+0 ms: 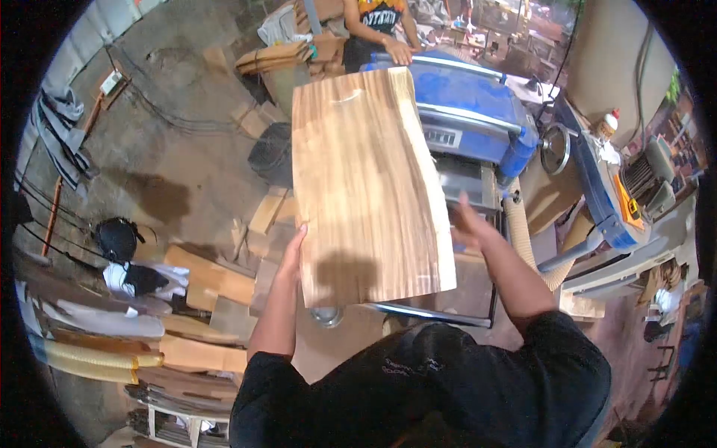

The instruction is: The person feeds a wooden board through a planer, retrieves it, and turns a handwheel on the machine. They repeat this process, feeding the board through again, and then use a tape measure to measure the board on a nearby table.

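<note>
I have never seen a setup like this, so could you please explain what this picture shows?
There is no robot here: one camera, worn on the head of the person in black, looks forward and down. Their left hand grips the left edge of a wide wooden board. Their right hand is by the opposite edge; contact is unclear. Beyond stands a blue machine, with another person's hand at its far side. Wood pieces lie on the floor to the left.

The head camera looks forward, down onto nearby hands [293, 255] [470, 224].
</note>
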`<control>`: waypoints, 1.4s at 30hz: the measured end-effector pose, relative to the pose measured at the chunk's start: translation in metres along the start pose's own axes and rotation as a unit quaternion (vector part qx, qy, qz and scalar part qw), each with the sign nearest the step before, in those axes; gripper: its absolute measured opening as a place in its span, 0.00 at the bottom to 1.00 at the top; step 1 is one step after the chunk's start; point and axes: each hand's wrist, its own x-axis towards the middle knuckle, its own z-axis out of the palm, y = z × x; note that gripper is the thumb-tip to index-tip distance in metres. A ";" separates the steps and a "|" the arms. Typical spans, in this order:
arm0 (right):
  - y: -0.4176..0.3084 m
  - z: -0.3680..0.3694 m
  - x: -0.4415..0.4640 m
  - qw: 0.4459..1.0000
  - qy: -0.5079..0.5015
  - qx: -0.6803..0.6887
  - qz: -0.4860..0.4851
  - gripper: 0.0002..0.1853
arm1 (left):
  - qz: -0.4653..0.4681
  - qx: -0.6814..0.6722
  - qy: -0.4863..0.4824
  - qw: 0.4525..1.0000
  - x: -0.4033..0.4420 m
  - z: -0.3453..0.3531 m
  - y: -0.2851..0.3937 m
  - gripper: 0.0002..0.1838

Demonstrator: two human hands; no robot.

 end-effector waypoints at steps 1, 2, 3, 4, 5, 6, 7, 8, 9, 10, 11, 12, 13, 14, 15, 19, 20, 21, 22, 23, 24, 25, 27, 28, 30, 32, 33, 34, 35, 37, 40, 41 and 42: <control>-0.014 0.021 0.035 0.997 0.003 -0.067 -0.032 0.40 | -0.025 -0.039 -0.007 0.999 -0.013 -0.008 -0.015 0.36; -0.026 0.056 0.042 0.995 0.048 -0.074 -0.035 0.41 | -0.033 -0.041 -0.001 0.999 -0.031 -0.004 -0.027 0.36; -0.032 0.081 0.036 0.992 0.094 -0.081 -0.040 0.42 | -0.061 -0.035 0.030 0.997 -0.053 0.008 -0.034 0.35; -0.027 0.081 0.033 0.992 0.092 -0.081 -0.044 0.42 | -0.079 -0.027 0.055 0.995 -0.062 0.014 -0.034 0.33; -0.012 0.078 0.027 0.975 0.151 -0.141 -0.087 0.39 | 0.030 0.017 0.077 0.996 -0.029 -0.038 -0.086 0.30; 0.007 0.072 0.018 0.948 0.210 -0.202 -0.125 0.36 | 0.029 0.015 0.078 0.996 -0.041 -0.033 -0.090 0.30; 0.024 0.066 0.009 0.914 0.267 -0.260 -0.158 0.34 | 0.030 0.066 0.089 0.993 -0.060 -0.018 -0.088 0.30; 0.041 0.059 -0.004 0.916 0.272 -0.256 -0.149 0.34 | 0.024 0.119 0.099 0.988 -0.077 -0.009 -0.095 0.29; 0.052 0.049 -0.017 0.920 0.282 -0.236 -0.135 0.33 | 0.057 0.098 0.109 0.988 -0.077 -0.010 -0.114 0.26; 0.059 0.043 -0.028 0.923 0.293 -0.216 -0.125 0.32 | 0.052 0.100 0.103 0.988 -0.067 -0.021 -0.131 0.26; 0.064 0.044 -0.042 0.934 0.297 -0.159 -0.120 0.30 | 0.054 0.090 0.096 0.990 -0.056 -0.033 -0.152 0.25; 0.076 0.036 -0.052 0.932 0.308 -0.155 -0.116 0.30 | 0.053 0.081 0.090 0.991 -0.048 -0.044 -0.173 0.24; 0.086 0.020 -0.055 0.938 0.312 -0.112 -0.101 0.30 | 0.047 0.083 0.082 0.992 -0.034 -0.055 -0.187 0.24; 0.090 0.009 -0.058 0.943 0.314 -0.068 -0.090 0.29 | 0.013 0.100 0.026 0.995 -0.018 -0.065 -0.195 0.28; 0.080 0.021 -0.077 0.943 0.316 -0.059 -0.083 0.30 | -0.020 0.119 -0.031 0.992 -0.006 -0.066 -0.196 0.33; 0.104 -0.035 -0.073 0.943 0.316 -0.035 -0.101 0.34 | 0.038 0.134 -0.059 0.988 -0.001 -0.014 -0.186 0.31; 0.110 -0.051 -0.072 0.941 0.322 -0.030 -0.102 0.34 | -0.015 0.120 -0.068 0.990 0.022 -0.027 -0.201 0.31; 0.111 -0.056 -0.072 0.941 0.323 -0.034 -0.100 0.34 | -0.069 0.107 -0.076 0.989 0.036 -0.033 -0.212 0.32; 0.105 -0.053 -0.074 0.941 0.323 -0.037 -0.096 0.35 | -0.075 0.110 -0.078 0.988 0.034 -0.023 -0.207 0.32; 0.098 -0.051 -0.078 0.942 0.326 -0.044 -0.068 0.38 | -0.062 0.125 -0.076 0.987 0.034 -0.012 -0.202 0.33; 0.097 -0.055 -0.075 0.941 0.329 -0.040 -0.068 0.38 | -0.047 0.139 -0.073 0.986 0.035 -0.003 -0.198 0.34; 0.096 -0.059 -0.072 0.936 0.342 -0.074 -0.050 0.38 | -0.049 0.141 -0.075 0.986 0.037 0.001 -0.200 0.34; 0.099 -0.081 -0.053 0.925 0.356 -0.131 -0.019 0.41 | -0.099 0.191 -0.018 0.977 0.046 0.010 -0.194 0.38; 0.098 -0.080 -0.052 0.925 0.356 -0.129 -0.022 0.41 | -0.097 0.193 -0.020 0.976 0.047 0.011 -0.196 0.38; 0.086 -0.079 -0.047 0.919 0.363 -0.154 0.000 0.42 | -0.075 0.190 0.013 0.979 0.053 0.022 -0.199 0.40; 0.118 -0.116 -0.039 0.926 0.356 -0.123 0.017 0.42 | -0.106 0.199 -0.005 0.974 0.047 0.030 -0.191 0.41; 0.127 -0.119 -0.044 0.940 0.330 -0.082 -0.011 0.42 | -0.132 0.210 -0.023 0.969 0.043 0.030 -0.185 0.42; 0.130 -0.117 -0.046 0.952 0.301 -0.041 -0.042 0.41 | -0.125 0.205 -0.022 0.971 0.054 0.015 -0.195 0.42; 0.135 -0.105 -0.059 0.952 0.304 -0.038 -0.021 0.41 | -0.077 0.309 -0.005 0.948 0.070 -0.016 -0.222 0.41; 0.158 -0.081 -0.096 0.951 0.307 -0.037 0.009 0.41 | -0.038 0.406 0.016 0.913 0.065 -0.038 -0.244 0.39; 0.193 -0.061 -0.126 0.925 0.345 -0.154 0.024 0.41 | 0.086 0.727 -0.058 0.679 0.014 -0.024 -0.232 0.30; 0.201 -0.059 -0.127 0.915 0.370 -0.158 0.029 0.41 | 0.085 0.683 -0.029 0.725 -0.005 0.007 -0.210 0.27; 0.205 -0.059 -0.125 0.904 0.394 -0.163 0.031 0.41 | 0.087 0.635 0.001 0.767 -0.011 0.026 -0.197 0.24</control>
